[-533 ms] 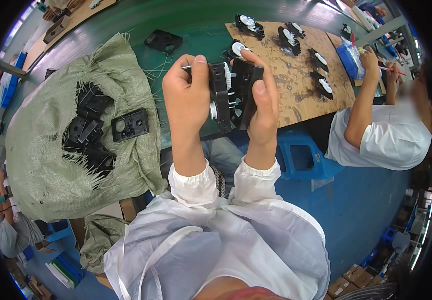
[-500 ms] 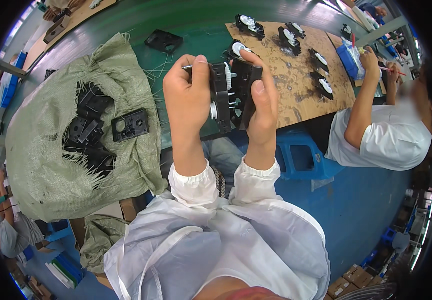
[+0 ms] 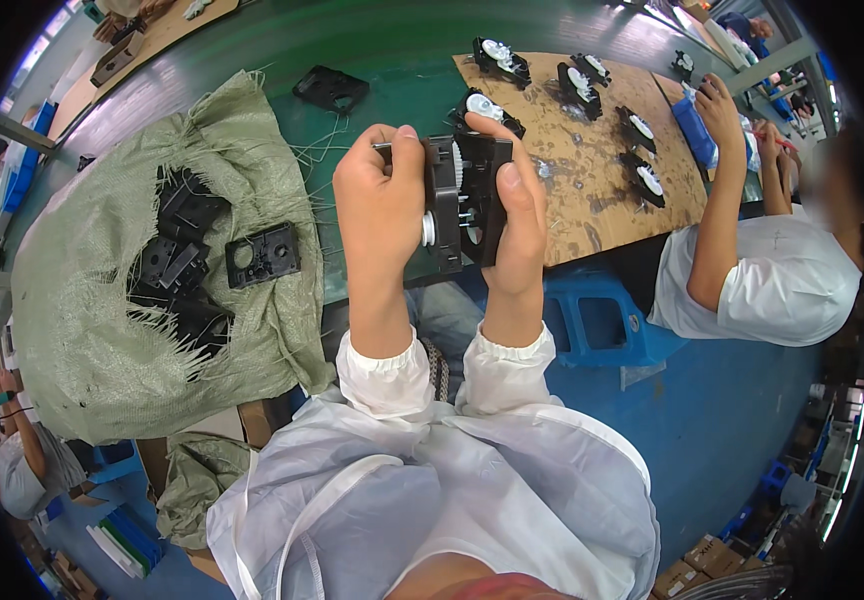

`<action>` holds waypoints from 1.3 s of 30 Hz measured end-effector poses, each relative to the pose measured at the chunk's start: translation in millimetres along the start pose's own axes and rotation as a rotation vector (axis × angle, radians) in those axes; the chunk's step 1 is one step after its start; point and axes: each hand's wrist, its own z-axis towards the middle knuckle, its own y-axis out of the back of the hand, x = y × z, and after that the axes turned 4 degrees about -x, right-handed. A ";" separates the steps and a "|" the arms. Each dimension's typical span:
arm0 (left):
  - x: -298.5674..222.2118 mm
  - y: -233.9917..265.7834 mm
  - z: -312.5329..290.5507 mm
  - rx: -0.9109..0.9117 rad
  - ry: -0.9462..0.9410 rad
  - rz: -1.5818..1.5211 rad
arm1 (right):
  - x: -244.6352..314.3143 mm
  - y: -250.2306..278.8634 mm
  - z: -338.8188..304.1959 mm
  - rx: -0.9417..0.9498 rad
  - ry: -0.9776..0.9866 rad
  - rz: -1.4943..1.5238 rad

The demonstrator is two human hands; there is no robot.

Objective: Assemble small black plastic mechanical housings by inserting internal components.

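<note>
My left hand (image 3: 377,195) is closed around a black plastic gear housing (image 3: 442,195), held on edge. A white gear shows on its inner side and a white round knob (image 3: 428,229) on its outer side. Opposite it, my right hand (image 3: 520,220) grips a black plastic cover (image 3: 494,185) between thumb and fingers. The two parts face each other with a narrow gap, bridged by thin pins. Whether they touch at the far end cannot be made out.
At my left, a torn green woven sack (image 3: 82,300) holds several black housings (image 3: 177,262). One black housing (image 3: 332,88) lies on the green table. Several gear assemblies (image 3: 642,180) sit on a brown board (image 3: 592,215). A co-worker (image 3: 767,270) works at the right, beside a blue stool (image 3: 607,320).
The cover in my right hand has come closer to the gear housing, narrowing the gap. Both hands have sunk slightly. The co-worker's hands have moved.
</note>
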 end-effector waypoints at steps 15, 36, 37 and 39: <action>17.5 -1.4 4.6 -0.033 0.013 0.079 | -15.3 0.2 3.4 -0.023 -0.097 0.006; 45.4 -7.0 10.0 0.130 0.089 -0.204 | -36.2 9.5 8.7 -0.059 -0.026 -0.162; 50.1 -9.0 10.0 0.167 0.119 -0.372 | -38.2 9.8 9.5 -0.105 0.051 -0.210; 52.9 -12.7 10.2 0.199 0.144 -0.550 | -38.2 10.7 12.8 -0.142 0.134 -0.263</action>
